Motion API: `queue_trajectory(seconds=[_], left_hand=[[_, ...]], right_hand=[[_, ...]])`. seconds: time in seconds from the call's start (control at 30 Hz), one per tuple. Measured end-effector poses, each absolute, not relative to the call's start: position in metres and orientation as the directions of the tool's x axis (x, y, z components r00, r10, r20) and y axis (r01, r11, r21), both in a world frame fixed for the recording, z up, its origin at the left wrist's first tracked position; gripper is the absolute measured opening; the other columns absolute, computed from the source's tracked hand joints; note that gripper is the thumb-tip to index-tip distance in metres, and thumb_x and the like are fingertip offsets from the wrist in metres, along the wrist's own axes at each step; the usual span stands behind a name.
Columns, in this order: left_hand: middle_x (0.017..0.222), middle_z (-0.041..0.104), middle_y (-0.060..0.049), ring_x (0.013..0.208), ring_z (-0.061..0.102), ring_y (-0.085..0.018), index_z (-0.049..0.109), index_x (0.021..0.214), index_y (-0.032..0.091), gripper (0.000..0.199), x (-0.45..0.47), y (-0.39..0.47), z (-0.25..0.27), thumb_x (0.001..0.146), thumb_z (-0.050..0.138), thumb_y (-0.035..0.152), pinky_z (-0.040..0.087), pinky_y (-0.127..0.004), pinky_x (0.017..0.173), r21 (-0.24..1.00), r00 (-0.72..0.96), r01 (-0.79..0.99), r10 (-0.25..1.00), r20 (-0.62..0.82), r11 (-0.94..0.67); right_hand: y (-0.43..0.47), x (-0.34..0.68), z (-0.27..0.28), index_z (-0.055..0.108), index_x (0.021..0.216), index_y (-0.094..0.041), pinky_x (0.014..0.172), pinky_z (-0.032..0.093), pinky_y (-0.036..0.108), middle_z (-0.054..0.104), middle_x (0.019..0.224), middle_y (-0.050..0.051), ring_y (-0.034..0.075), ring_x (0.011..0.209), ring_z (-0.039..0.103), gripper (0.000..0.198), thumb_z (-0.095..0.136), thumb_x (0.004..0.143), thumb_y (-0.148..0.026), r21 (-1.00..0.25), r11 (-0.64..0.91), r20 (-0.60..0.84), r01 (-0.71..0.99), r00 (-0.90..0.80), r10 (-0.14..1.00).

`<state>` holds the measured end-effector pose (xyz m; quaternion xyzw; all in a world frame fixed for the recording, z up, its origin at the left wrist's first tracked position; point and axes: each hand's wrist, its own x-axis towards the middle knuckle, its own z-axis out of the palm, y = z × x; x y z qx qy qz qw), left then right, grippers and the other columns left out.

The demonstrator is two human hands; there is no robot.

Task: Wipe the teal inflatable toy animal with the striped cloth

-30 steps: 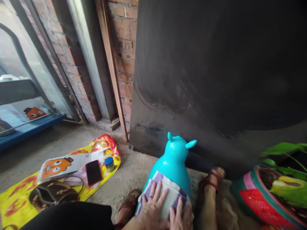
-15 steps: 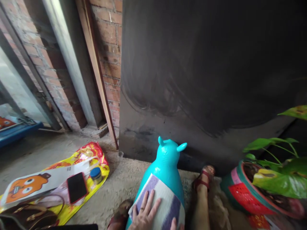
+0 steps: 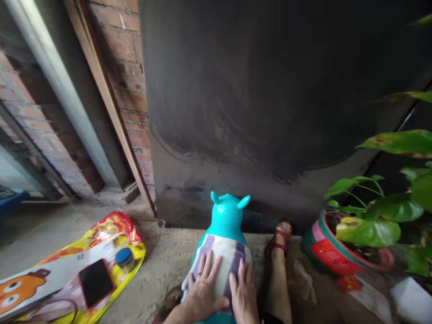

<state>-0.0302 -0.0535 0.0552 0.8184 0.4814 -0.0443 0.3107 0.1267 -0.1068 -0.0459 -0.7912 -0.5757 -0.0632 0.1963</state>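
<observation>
Turquoise inflatable hopper toy [image 3: 227,216] stands on the concrete floor [image 3: 162,265] between your sandalled feet, facing the dark metal panel [image 3: 270,90]. Your left hand [image 3: 202,290] and right hand [image 3: 243,294] lie flat, fingers spread, gripping nothing, pressing a striped cloth [image 3: 224,252] over its back. Judged step: smoothing; next, even pressure toward the edges.

Both hands, left hand [image 3: 202,292] and right hand [image 3: 243,297], lie side by side on the striped cloth [image 3: 221,263] draped over the turquoise inflatable animal toy [image 3: 227,216]. The dark metal panel [image 3: 270,112] stands behind; the potted leafy plant [image 3: 337,252] sits right, the yellow printed mat [image 3: 111,229] left.
</observation>
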Motion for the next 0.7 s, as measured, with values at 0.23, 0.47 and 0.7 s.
queue_trajectory(seconds=[0.23,0.47,0.7], left_hand=[[0.158,-0.008,0.0,0.145,-0.011,-0.033,0.01,0.148,0.037,0.102,-0.04,-0.08,0.034,0.066,0.065,0.06,0.011,-0.069,0.112,0.363,0.519,0.85,0.728,-0.449,-0.383],[0.159,-0.007,-0.001,0.146,-0.01,-0.032,0.013,0.148,0.036,0.085,-0.016,-0.04,0.038,0.077,0.05,0.066,0.025,-0.069,0.106,0.384,0.457,0.863,0.832,-0.315,-0.329],[0.159,-0.002,-0.002,0.147,-0.003,-0.031,0.014,0.148,0.031,0.101,-0.047,-0.069,0.022,0.066,0.059,0.07,0.027,-0.061,0.11,0.321,0.515,0.85,0.786,-0.342,-0.417]], right_hand=[[-0.167,0.112,-0.075,0.06,0.12,-0.022,0.1,0.046,0.053,0.055,0.131,0.01,0.029,0.123,0.051,0.035,0.048,0.094,-0.043,-0.257,-0.288,0.313,0.922,0.362,0.878],[-0.065,0.136,-0.035,0.048,0.137,-0.009,0.102,0.041,0.061,0.043,0.142,0.024,0.04,0.133,0.038,0.051,0.041,0.093,-0.035,-0.312,-0.385,0.171,0.869,0.45,0.877],[-0.159,0.086,-0.096,0.054,0.134,-0.017,0.09,0.054,0.049,0.054,0.134,0.019,0.035,0.123,0.053,0.055,0.038,0.093,-0.049,-0.285,-0.414,0.384,0.864,0.499,0.777]])
